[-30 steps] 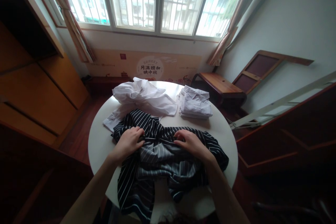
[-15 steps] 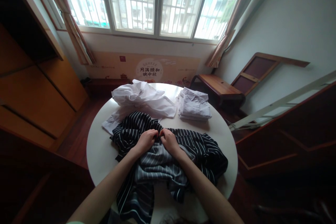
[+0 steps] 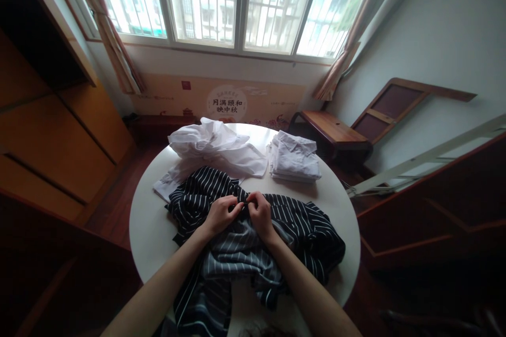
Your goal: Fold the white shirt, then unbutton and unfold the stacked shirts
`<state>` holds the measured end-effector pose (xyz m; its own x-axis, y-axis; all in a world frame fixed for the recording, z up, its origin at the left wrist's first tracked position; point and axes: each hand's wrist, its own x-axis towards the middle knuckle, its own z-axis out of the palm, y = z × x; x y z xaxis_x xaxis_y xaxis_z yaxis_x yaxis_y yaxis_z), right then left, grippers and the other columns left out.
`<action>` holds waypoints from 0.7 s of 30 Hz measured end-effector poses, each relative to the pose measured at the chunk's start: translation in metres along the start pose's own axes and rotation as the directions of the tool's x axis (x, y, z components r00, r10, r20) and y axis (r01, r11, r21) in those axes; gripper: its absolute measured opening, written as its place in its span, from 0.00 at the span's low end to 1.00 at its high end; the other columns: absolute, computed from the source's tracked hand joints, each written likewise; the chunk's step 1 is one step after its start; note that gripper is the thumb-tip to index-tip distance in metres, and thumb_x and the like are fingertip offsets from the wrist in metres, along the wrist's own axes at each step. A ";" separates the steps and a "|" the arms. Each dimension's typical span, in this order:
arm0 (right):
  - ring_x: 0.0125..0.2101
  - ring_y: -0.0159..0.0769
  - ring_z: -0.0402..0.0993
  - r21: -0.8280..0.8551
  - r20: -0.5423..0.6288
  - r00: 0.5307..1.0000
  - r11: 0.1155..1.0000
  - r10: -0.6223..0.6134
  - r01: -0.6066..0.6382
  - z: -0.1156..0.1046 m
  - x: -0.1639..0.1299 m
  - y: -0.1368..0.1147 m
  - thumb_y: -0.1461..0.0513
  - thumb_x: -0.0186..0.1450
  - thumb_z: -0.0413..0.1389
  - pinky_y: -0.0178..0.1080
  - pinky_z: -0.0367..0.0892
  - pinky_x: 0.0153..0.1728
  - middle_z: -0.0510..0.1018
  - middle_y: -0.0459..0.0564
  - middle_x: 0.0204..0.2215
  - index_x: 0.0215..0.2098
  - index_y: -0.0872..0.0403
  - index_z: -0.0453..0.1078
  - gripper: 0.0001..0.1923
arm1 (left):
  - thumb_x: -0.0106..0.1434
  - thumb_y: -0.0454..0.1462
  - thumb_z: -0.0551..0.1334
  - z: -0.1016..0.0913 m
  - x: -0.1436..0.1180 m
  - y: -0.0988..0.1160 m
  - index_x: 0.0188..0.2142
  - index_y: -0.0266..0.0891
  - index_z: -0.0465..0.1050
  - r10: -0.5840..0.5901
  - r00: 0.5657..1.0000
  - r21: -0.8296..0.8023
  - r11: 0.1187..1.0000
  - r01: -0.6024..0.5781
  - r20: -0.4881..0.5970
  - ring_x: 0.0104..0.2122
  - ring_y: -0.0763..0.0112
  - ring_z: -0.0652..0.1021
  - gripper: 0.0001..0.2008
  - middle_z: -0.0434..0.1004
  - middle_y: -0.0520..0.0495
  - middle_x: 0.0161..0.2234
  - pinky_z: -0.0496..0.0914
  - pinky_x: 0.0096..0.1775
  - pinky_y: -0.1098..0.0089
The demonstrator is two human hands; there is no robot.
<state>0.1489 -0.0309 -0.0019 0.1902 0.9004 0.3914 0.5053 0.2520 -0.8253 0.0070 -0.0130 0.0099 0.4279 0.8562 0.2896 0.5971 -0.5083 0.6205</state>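
A black shirt with thin white stripes (image 3: 300,226) lies spread and rumpled over the near half of a round white table (image 3: 148,221), part of it hanging off the front edge. My left hand (image 3: 220,214) and my right hand (image 3: 261,212) meet at the shirt's far middle, fingertips pinching the fabric close together. Behind them lies a crumpled white shirt (image 3: 213,150). A neat stack of folded white shirts (image 3: 294,160) sits at the table's far right.
A wooden cabinet (image 3: 51,137) stands at the left. A low wooden bench (image 3: 332,129) and a leaning wooden frame (image 3: 391,102) are behind the table at the right. A barred window (image 3: 237,0) with curtains fills the far wall.
My hands came together from a spread position to the shirt's middle and now pinch the fabric there. The striped shirt bunched slightly toward the centre.
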 end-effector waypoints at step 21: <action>0.30 0.34 0.65 0.050 0.181 0.976 0.992 -0.125 0.117 -0.002 -0.004 -0.009 0.64 0.55 0.50 0.37 0.62 0.35 0.68 0.46 0.27 0.32 0.52 0.60 0.05 | 0.60 0.36 0.53 0.011 -0.002 -0.010 0.35 0.42 0.72 -0.111 0.994 0.081 0.991 0.109 0.017 0.31 0.66 0.77 0.09 0.78 0.48 0.30 0.63 0.32 0.73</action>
<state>0.1450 -0.0374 0.0048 -0.0295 0.9111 0.4112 0.4813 0.3735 -0.7930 0.0075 -0.0108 -0.0053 0.3705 0.9055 0.2070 0.6932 -0.4179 0.5872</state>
